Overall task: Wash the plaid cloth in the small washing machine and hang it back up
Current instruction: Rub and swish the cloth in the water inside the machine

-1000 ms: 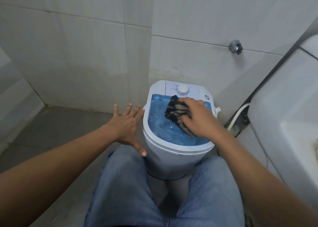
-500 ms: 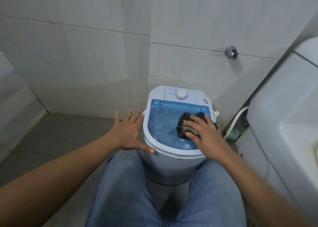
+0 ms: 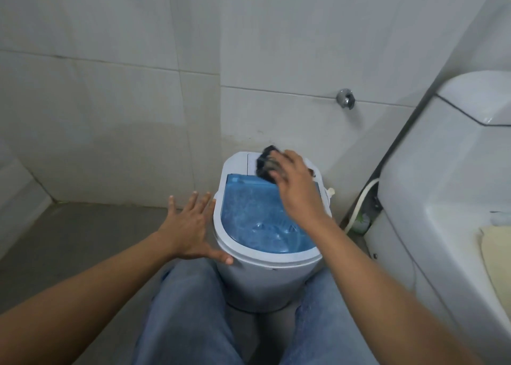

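The small white washing machine (image 3: 265,279) stands on the floor between my knees, its blue transparent lid (image 3: 260,215) facing up. My right hand (image 3: 296,190) holds the bunched dark plaid cloth (image 3: 264,161) over the machine's back panel, hiding the dial. My left hand (image 3: 190,226) has its fingers spread, its thumb resting against the machine's left front rim.
Tiled walls meet in a corner behind the machine. A chrome wall fitting (image 3: 345,99) sits above right. A white toilet cistern and bowl (image 3: 442,187) fill the right side, with a white hose (image 3: 362,198) beside it. Grey floor (image 3: 83,232) lies to the left.
My right hand moved the bunched cloth from the lid's right front part up to the back panel over the dial. My left hand stayed at the machine's left side.
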`<state>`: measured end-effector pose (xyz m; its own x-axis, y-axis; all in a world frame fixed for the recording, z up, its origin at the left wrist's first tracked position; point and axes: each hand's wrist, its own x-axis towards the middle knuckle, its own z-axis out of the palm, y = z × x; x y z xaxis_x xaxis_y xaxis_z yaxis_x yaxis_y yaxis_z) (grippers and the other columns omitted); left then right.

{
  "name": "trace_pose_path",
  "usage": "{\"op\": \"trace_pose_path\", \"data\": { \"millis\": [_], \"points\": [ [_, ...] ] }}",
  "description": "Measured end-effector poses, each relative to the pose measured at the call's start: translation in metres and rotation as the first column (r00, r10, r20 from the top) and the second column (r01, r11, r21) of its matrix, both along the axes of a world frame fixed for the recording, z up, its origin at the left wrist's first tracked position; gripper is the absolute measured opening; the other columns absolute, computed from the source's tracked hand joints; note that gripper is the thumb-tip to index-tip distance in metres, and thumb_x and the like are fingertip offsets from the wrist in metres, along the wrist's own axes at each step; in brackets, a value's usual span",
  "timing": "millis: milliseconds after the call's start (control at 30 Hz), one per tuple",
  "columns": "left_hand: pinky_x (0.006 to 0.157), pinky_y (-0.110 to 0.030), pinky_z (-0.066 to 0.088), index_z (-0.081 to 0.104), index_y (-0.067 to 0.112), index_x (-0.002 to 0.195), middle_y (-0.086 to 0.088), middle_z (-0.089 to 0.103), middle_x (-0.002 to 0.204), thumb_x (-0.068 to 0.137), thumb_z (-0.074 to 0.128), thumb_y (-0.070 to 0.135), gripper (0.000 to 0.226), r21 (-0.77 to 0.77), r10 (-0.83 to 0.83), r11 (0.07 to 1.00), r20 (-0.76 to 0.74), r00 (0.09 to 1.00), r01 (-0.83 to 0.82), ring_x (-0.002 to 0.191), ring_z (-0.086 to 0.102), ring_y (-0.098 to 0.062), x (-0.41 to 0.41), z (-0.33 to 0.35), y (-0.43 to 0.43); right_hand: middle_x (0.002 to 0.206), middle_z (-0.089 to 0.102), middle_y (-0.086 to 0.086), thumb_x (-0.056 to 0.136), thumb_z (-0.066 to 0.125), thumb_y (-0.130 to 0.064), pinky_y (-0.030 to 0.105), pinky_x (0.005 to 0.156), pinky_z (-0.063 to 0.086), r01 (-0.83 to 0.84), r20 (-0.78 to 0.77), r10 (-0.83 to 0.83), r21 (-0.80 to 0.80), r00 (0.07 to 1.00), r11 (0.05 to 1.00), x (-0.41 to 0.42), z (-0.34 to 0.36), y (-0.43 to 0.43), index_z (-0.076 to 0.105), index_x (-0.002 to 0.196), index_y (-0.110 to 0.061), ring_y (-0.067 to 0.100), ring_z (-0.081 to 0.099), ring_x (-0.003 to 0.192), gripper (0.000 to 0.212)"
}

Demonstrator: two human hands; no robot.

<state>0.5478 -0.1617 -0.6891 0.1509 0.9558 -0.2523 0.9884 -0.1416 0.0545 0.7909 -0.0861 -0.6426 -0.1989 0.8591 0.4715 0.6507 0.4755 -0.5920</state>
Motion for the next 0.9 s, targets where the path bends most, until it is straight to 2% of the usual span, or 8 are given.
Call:
{"op": "trace_pose_path", "data": {
  "millis": [100, 233, 333, 467, 633, 767, 867, 900],
  "points": [
    [0.117, -0.074, -0.004, -0.014, 0.023, 0.162, -0.002, -0.011, 0.172, 0.042, 0.041, 0.111, 0.159, -0.003, 0.007, 1.0, 0.004, 1.0, -0.007, 0.158, -0.01, -0.029, -0.001, -0.002, 0.0, 0.149, 0.042, 0.012, 0.1, 0.052, -0.024, 0.057, 0.111, 0.033, -0.109, 0.291, 0.113, -0.03, 0.95, 0.994, -0.051, -0.02, 0.013, 0.05, 0.142, -0.03, 0.038, 0.035, 0.139, 0.042],
    [0.117, -0.074, -0.006, -0.018, 0.023, 0.161, -0.002, -0.016, 0.171, 0.042, 0.039, 0.11, 0.158, -0.015, 0.014, 1.0, 0.017, 1.0, -0.014, 0.158, -0.013, -0.028, 0.0, -0.002, -0.002, 0.145, 0.044, -0.004, 0.102, 0.039, -0.046, 0.071, 0.111, 0.013, -0.101, 0.505, 0.156, -0.135, 0.849, 0.986, -0.09, -0.034, 0.034, 0.049, 0.138, -0.035, 0.025, 0.024, 0.142, 0.039],
    [0.117, -0.074, -0.007, -0.017, 0.022, 0.161, -0.002, -0.015, 0.171, 0.043, 0.039, 0.11, 0.158, -0.022, 0.016, 1.0, 0.018, 1.0, -0.015, 0.158, -0.013, -0.027, 0.0, -0.002, -0.003, 0.147, 0.042, -0.005, 0.104, 0.032, -0.047, 0.072, 0.109, -0.007, -0.037, 0.554, 0.089, -0.103, 0.828, 0.994, -0.093, -0.03, 0.049, 0.049, 0.137, -0.032, 0.024, 0.021, 0.145, 0.04],
    [0.116, -0.074, -0.007, -0.015, 0.021, 0.162, -0.002, -0.013, 0.171, 0.043, 0.043, 0.11, 0.159, -0.02, 0.018, 1.0, 0.016, 1.0, -0.018, 0.158, -0.013, -0.027, 0.0, -0.001, -0.002, 0.15, 0.041, 0.003, 0.106, 0.03, -0.04, 0.069, 0.109, -0.016, 0.09, 0.618, -0.035, -0.057, 0.785, 0.994, -0.081, -0.027, 0.065, 0.044, 0.14, -0.025, 0.03, 0.025, 0.145, 0.04],
    [0.116, -0.075, -0.006, -0.015, 0.022, 0.162, -0.001, -0.011, 0.172, 0.04, 0.042, 0.11, 0.16, -0.026, 0.014, 1.0, 0.016, 1.0, -0.014, 0.158, -0.013, -0.026, 0.0, -0.001, -0.001, 0.139, 0.052, 0.011, 0.106, 0.032, -0.035, 0.062, 0.116, -0.004, 0.133, 0.635, -0.083, -0.032, 0.768, 0.991, -0.076, -0.034, 0.042, 0.049, 0.134, -0.015, 0.033, 0.039, 0.138, 0.038],
    [0.116, -0.075, -0.007, -0.015, 0.021, 0.162, -0.002, -0.012, 0.172, 0.041, 0.041, 0.11, 0.16, -0.026, -0.005, 1.0, -0.012, 1.0, 0.005, 0.157, -0.014, -0.027, 0.001, 0.003, -0.001, 0.117, 0.066, 0.006, 0.105, 0.038, -0.036, 0.051, 0.109, 0.026, 0.054, 0.581, -0.017, -0.047, 0.814, 0.997, -0.046, -0.022, 0.011, 0.058, 0.12, -0.019, 0.029, 0.058, 0.116, 0.03],
    [0.116, -0.074, -0.009, -0.017, 0.022, 0.161, -0.003, -0.012, 0.172, 0.042, 0.042, 0.11, 0.16, -0.022, -0.01, 1.0, -0.017, 1.0, 0.009, 0.157, -0.015, -0.028, 0.001, 0.005, -0.001, 0.114, 0.068, 0.012, 0.105, 0.04, -0.036, 0.043, 0.089, 0.044, 0.1, 0.349, -0.022, -0.209, 0.937, 0.973, -0.024, 0.012, 0.016, 0.059, 0.127, -0.018, 0.037, 0.06, 0.107, 0.034],
    [0.115, -0.074, -0.009, -0.018, 0.022, 0.161, -0.003, -0.013, 0.171, 0.042, 0.042, 0.11, 0.16, -0.025, -0.01, 1.0, -0.017, 1.0, 0.01, 0.157, -0.015, -0.028, 0.001, 0.005, -0.002, 0.113, 0.069, 0.013, 0.105, 0.04, -0.037, 0.043, 0.086, 0.046, 0.127, 0.252, -0.074, -0.199, 0.965, 0.972, -0.021, 0.022, 0.022, 0.059, 0.127, -0.017, 0.037, 0.06, 0.105, 0.035]
  ]
}}
